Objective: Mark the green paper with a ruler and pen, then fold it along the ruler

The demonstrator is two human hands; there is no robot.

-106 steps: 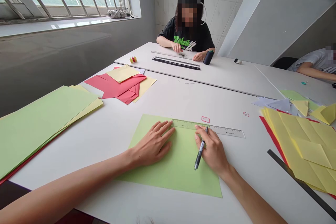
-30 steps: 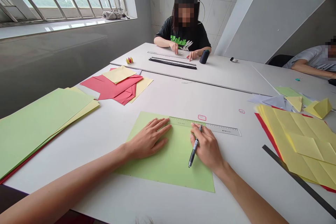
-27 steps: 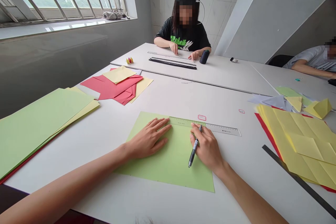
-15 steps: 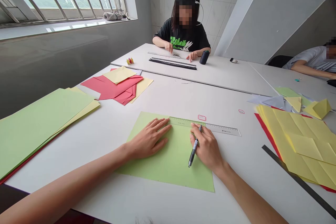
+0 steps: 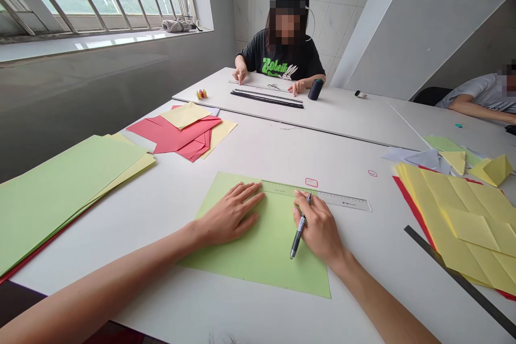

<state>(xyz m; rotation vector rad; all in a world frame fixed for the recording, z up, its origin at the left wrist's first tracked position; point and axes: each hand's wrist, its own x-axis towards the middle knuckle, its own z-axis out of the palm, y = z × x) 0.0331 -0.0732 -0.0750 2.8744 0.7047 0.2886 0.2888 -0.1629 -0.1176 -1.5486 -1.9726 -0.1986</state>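
Right grip (image 5: 321, 229): pen (image 5: 297, 238); ruler (image 5: 342, 201) overhangs sheet (image 5: 268, 250) edge.

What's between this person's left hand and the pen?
Green paper, with part of the clear ruler along its far edge; the head view shows this.

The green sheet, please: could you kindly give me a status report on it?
Left hand flat on green sheet; right hand holding pen. Ruler along sheet's far edge, overhanging right. Black strip farther right, apart from sheet.
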